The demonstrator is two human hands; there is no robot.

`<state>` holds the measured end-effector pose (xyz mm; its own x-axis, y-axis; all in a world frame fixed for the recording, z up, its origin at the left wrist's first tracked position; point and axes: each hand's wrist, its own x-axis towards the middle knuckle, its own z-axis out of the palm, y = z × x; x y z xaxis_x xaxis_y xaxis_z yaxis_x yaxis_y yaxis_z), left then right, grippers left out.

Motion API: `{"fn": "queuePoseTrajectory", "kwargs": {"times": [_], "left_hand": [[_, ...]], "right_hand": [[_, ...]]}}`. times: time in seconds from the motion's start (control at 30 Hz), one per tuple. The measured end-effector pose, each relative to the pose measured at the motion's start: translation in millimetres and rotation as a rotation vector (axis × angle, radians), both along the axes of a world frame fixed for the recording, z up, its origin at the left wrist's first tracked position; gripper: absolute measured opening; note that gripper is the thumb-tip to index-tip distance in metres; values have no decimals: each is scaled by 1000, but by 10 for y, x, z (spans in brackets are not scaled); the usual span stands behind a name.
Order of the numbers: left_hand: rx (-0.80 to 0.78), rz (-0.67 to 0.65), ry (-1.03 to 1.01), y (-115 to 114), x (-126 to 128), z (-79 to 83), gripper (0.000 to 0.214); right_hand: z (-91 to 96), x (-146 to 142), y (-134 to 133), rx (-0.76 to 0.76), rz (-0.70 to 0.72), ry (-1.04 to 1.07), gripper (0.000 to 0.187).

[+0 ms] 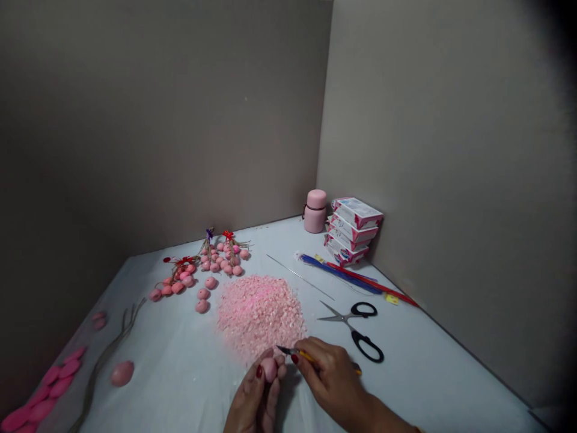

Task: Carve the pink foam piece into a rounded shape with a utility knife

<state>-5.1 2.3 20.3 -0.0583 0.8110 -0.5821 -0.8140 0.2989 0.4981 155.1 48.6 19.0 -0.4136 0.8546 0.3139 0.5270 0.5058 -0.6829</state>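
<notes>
My left hand (pixel 255 398) is at the bottom centre, fingers closed round a small pink ball (pixel 269 368). My right hand (pixel 328 376) pinches a thin yellow-handled tool (pixel 301 355) whose dark tip points at the ball from the right. Both hands hover just in front of a heap of small pink flakes (pixel 260 314) on the pale table (pixel 180 361).
Black-handled scissors (pixel 356 328) lie right of the heap. Behind it are clusters of pink balls (pixel 211 267) with red and purple bows, a long wire (pixel 300 276), blue and red sticks (pixel 356 278), stacked boxes (pixel 354 230) and a pink jar (pixel 315 210). Pink petals (pixel 45 391) and stems (pixel 108 355) lie left.
</notes>
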Motion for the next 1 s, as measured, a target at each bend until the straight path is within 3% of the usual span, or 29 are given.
{"fn": "queuePoseTrajectory", "kwargs": {"times": [0.3,0.67,1.0], "left_hand": [[41,6,48,21,6,-112,38],[119,-15,99,24,21,-170,39],[163,-15,302,18,24,-56,35]], "right_hand": [[27,-37,-80,56,109,49,25],[38,-60,-116,66,139,17,25],[49,-75,-123,94,158,-20,32]]}}
